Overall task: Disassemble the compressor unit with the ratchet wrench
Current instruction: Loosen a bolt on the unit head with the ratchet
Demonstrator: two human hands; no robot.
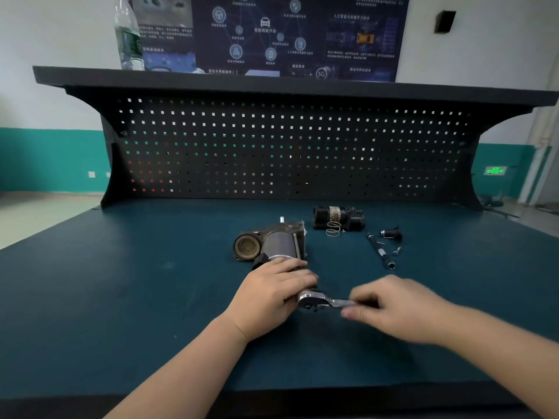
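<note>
I see the left grip (270,293) clasping the grey cylindrical metal compressor unit (273,244); at its 3 o'clock, the right grip (393,308) (blurred) pinches the chrome ratchet wrench (320,301).

Compressor unit (272,243) mid tabletop (121,282), left hand (272,294) on its near end. Ratchet wrench (320,302) just right of that hand, right hand (399,309) on its handle. Removed part (338,217) and spring (333,228) behind-right; extension bar (379,251) further right. Bottle (128,34) on shelf (272,83), back left.
</note>
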